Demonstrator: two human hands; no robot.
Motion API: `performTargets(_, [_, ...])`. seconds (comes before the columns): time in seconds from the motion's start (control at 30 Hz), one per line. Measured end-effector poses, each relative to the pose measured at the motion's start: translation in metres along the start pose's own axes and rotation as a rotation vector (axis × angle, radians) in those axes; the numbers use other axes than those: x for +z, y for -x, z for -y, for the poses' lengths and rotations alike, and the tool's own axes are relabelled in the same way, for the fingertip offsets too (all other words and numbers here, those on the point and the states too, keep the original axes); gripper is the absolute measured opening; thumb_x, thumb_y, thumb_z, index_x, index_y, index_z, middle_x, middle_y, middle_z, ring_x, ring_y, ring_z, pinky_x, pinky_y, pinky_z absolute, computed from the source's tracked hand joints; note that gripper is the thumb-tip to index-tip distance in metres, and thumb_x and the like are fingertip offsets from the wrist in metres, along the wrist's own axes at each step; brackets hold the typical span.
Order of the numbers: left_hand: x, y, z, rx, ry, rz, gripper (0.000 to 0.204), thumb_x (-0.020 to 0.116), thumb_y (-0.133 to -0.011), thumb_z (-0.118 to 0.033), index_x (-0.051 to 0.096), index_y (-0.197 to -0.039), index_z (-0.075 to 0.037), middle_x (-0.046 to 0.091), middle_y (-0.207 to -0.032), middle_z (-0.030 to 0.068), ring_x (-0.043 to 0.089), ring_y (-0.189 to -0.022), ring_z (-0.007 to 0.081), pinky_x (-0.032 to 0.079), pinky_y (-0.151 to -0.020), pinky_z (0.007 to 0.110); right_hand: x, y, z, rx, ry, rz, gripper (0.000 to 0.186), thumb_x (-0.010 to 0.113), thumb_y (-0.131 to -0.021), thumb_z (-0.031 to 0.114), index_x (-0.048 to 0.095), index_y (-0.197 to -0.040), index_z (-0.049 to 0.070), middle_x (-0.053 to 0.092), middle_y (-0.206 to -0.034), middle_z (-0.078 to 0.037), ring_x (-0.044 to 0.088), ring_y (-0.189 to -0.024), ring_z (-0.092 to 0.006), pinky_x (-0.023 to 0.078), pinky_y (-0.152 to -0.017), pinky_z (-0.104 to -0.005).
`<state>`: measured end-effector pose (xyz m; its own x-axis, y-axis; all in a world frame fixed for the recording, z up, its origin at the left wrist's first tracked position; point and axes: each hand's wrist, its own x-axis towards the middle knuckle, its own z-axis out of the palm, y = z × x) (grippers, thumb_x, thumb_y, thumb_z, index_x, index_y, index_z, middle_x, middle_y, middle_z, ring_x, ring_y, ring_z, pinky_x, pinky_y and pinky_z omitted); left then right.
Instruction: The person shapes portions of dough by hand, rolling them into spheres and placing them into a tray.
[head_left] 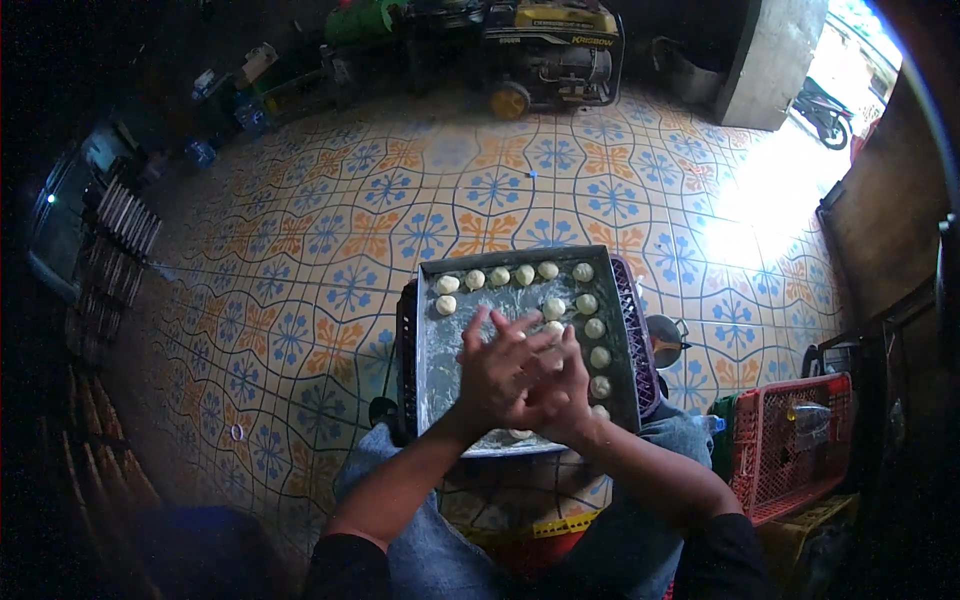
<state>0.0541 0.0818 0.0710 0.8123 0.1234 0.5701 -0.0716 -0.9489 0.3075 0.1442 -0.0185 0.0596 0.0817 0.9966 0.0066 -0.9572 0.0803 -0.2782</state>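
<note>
My left hand and my right hand meet palm to palm above a metal tray. Their fingers are spread and slightly blurred; whatever lies between the palms is hidden. Flour dusts the tray. Small pale dough balls line its far side, such as this dough ball, and run down the right side, like another dough ball. One more dough ball sits by the left wall, and a couple form an inner column just beyond my fingers. My hands cover part of the tray's middle and near side.
Under the tray, a purple plastic crate shows at the right. A pan stands on the patterned tile floor beside it. Farther right is a red crate. A generator stands at the back, near a bright doorway.
</note>
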Motion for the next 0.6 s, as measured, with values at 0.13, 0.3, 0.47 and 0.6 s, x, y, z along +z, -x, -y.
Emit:
performTargets(0.13, [-0.01,-0.014,0.018,-0.171,-0.161,-0.095,0.052,0.053,-0.093,-0.057,0.07,-0.12,-0.016,0.064,-0.132,0.0067,0.049,-0.136,0.033,0.012,-0.118,0.063,-0.025,0.006,0.0,0.079,0.122,-0.049,0.102,0.024,-0.091,0.084,0.023,-0.161,0.01,0.048,-0.15,-0.011,0.05,-0.134,-0.0257,0.037,-0.111,-0.0399])
performTargets(0.3, [0.01,0.004,0.008,-0.172,0.059,-0.006,0.059,0.05,-0.097,-0.054,0.064,-0.128,-0.005,0.056,-0.143,0.0185,0.04,-0.142,0.0434,0.019,-0.119,0.059,-0.003,-0.001,-0.003,-0.029,-0.104,0.089,0.098,0.022,-0.093,0.081,0.023,-0.16,0.009,0.044,-0.153,-0.012,0.047,-0.136,-0.0309,0.035,-0.113,-0.0455])
performTargets(0.47, [0.072,-0.017,-0.047,-0.14,0.404,-0.012,0.086,0.042,-0.095,-0.071,0.057,-0.135,0.003,0.045,-0.152,0.0221,0.031,-0.147,0.0436,0.011,-0.121,0.061,-0.112,-0.062,-0.052,-1.044,-0.677,0.911,0.089,0.069,-0.085,0.043,0.028,-0.16,0.017,0.024,-0.166,-0.011,0.014,-0.156,-0.0268,0.01,-0.128,-0.0396])
performTargets(0.6, [0.02,-0.001,0.009,-0.111,-0.039,0.071,0.085,0.041,-0.093,-0.074,0.055,-0.141,-0.005,0.045,-0.153,0.0197,0.03,-0.15,0.0383,0.002,-0.118,0.069,-0.03,-0.004,-0.004,-0.029,0.149,-0.143,0.097,0.019,-0.094,0.08,0.027,-0.159,0.008,0.039,-0.158,-0.014,0.042,-0.141,-0.0331,0.032,-0.117,-0.0451])
